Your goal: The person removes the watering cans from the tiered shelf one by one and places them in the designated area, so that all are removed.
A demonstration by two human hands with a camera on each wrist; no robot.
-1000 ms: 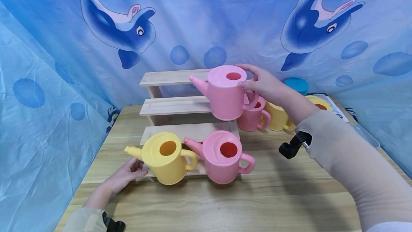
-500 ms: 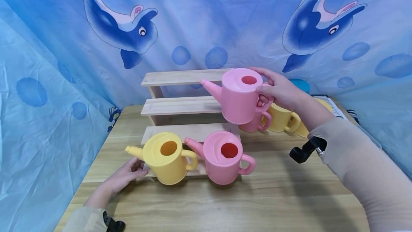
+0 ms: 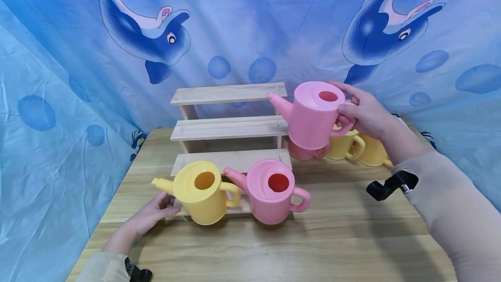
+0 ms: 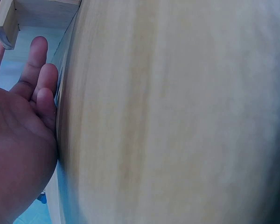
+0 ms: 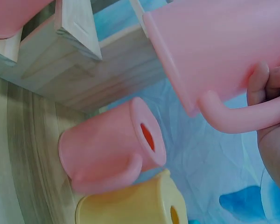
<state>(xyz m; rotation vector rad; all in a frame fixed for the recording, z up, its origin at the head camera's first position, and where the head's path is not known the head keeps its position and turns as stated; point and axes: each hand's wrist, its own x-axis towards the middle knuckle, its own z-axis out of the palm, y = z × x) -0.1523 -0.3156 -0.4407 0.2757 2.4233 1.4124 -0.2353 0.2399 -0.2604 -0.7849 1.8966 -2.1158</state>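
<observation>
My right hand [image 3: 362,110] grips a light pink watering can [image 3: 313,114] by its handle and holds it upright in the air, right of the wooden stepped shelf [image 3: 231,130]. In the right wrist view, fingers curl through the handle [image 5: 252,114]. My left hand [image 3: 150,214] holds the left end of the lowest board, thumb in front; in the left wrist view the board's corner [image 4: 8,28] is at the fingers. On that lowest board stand a yellow watering can [image 3: 203,199] and a darker pink watering can [image 3: 270,199], spouts to the left.
Behind the held can, another pink watering can [image 5: 105,144] stands on the table, partly hidden in the head view. Two yellow watering cans [image 3: 340,145] stand to its right. A blue curtain with dolphins [image 3: 250,25] hangs behind the wooden table [image 3: 250,251].
My right hand has moved right with the light pink watering can, away from the shelf's upper boards. The left hand has stayed at the board's end.
</observation>
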